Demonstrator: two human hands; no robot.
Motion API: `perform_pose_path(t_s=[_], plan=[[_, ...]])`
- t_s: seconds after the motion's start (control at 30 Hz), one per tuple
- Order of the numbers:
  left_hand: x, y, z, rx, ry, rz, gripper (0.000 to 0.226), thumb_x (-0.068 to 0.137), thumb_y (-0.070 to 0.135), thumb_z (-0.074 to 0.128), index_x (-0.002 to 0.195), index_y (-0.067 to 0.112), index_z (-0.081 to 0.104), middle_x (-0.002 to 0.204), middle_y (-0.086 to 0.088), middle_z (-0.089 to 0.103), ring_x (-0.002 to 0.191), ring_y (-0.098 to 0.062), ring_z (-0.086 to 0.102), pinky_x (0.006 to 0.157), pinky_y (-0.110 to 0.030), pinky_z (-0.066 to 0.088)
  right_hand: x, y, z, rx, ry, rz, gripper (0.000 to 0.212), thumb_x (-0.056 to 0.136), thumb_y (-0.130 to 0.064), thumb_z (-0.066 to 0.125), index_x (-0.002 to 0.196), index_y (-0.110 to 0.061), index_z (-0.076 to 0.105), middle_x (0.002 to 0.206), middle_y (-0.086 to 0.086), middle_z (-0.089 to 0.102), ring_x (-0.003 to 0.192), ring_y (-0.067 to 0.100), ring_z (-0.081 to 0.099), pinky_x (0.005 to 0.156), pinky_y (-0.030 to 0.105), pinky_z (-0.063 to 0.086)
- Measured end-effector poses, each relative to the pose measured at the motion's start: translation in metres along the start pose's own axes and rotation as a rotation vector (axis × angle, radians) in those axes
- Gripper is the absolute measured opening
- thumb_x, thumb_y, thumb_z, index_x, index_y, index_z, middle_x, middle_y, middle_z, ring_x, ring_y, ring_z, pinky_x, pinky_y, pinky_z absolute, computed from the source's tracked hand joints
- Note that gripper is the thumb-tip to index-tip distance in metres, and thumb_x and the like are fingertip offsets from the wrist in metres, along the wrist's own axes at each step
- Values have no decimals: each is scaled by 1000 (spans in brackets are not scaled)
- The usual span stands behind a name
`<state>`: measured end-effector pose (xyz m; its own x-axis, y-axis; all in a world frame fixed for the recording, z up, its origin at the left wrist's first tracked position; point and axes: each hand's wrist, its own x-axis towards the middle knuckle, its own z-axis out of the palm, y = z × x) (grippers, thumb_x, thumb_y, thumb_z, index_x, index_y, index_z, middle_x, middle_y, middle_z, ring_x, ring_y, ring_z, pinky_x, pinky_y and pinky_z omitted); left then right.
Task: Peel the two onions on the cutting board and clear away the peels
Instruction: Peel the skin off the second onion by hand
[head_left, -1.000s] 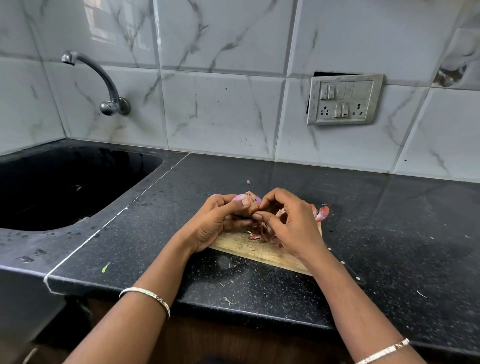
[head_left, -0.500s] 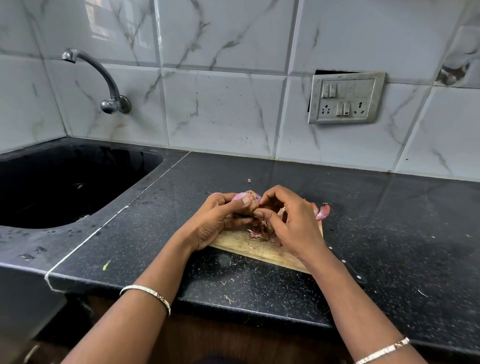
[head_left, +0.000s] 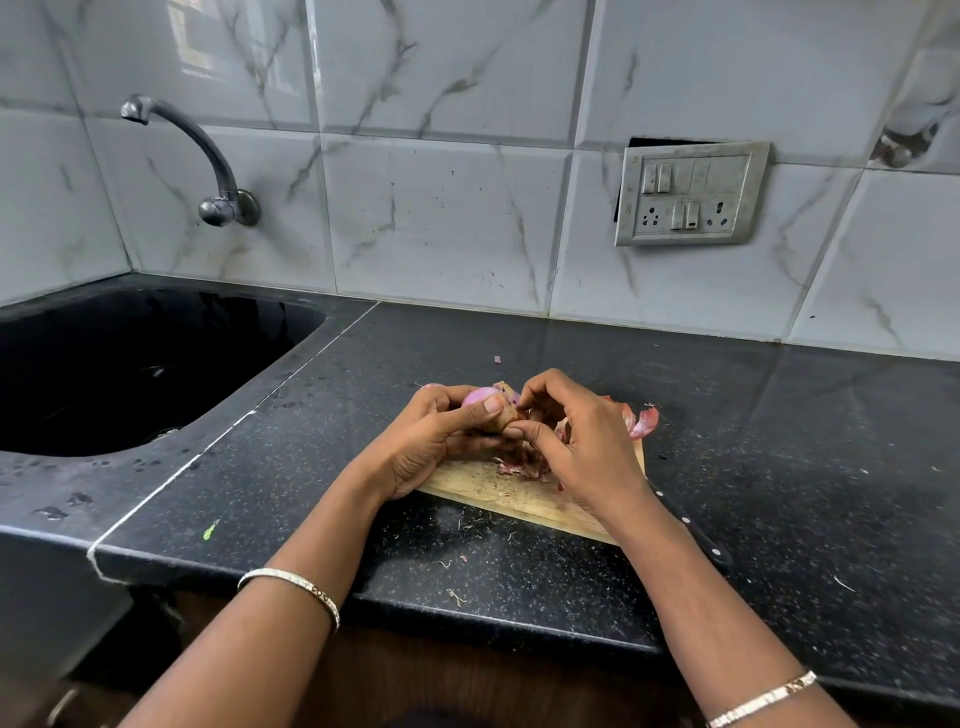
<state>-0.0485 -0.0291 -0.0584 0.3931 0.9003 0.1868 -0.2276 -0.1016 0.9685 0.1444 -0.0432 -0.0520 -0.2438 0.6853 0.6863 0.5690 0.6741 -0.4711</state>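
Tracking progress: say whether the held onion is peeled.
Partly peeled: the onion shows smooth pink flesh, but brown skin clings at one end.

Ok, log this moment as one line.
phase: peeling | left hand: grips onion | right hand: pinches its skin | peels: on cutting board | clearing: not started

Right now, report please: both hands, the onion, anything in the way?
Left hand holds onion. Right hand pinches its skin. Loose peels on board, knife handle by right wrist.
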Motion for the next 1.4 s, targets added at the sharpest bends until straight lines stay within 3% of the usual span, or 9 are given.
perform_pose_path(t_s=[0.13,0.37,0.6,0.77,0.9,1.1,1.27,1.4], plan=[[-1,1,1,-24,-2,2,23,95,19,63,107,4,76,100,-15,74,93,-21,73,90,-33,61,0,1,2,13,-2,28,23,85,-24,80,96,-23,60,84,-14,66,75,7,64,63,29,50],[-2,3,1,-96,2,-17,24,93,26,65,106,11,80,103,-14,75,93,-20,73,87,-29,62,0,1,3,97,-11,89,31,83,-23,83,99,-25,56,81,-12,66,71,7,61,59,14,44],[-2,5,2,-95,11,-26,28,94,24,61,108,6,78,107,-19,74,94,-21,73,84,-28,62,0,2,1,245,-41,136,24,87,-20,79,100,-22,59,83,-7,66,70,18,62,63,23,48],[-4,5,3,-84,7,-30,25,95,25,60,98,9,79,103,-17,74,93,-24,73,81,-27,62,0,2,2,309,-58,167,21,87,-20,79,97,-24,60,82,-6,65,65,11,57,62,31,50],[-3,5,4,-69,5,-24,24,96,26,61,99,10,79,104,-18,73,93,-25,73,83,-27,62,-1,2,2,323,-56,170,20,88,-19,78,98,-23,61,80,-6,64,61,18,57,60,39,53],[-4,3,3,-42,-7,-6,20,96,25,65,100,11,79,104,-17,74,92,-24,73,85,-29,62,0,2,-1,257,-58,164,16,89,-18,77,94,-23,63,83,-10,68,62,5,57,59,30,49],[-4,3,3,-23,-3,-1,22,96,26,61,93,16,80,98,-10,74,97,-23,71,96,-37,56,-2,2,1,161,-91,151,15,90,-18,74,85,-27,63,78,-17,65,66,4,57,64,28,44],[-4,5,5,-40,6,0,28,97,31,59,104,12,79,108,-14,74,101,-22,71,91,-31,60,-1,-2,0,135,-47,161,12,89,-19,76,89,-24,64,79,-16,66,69,4,58,63,22,42]])
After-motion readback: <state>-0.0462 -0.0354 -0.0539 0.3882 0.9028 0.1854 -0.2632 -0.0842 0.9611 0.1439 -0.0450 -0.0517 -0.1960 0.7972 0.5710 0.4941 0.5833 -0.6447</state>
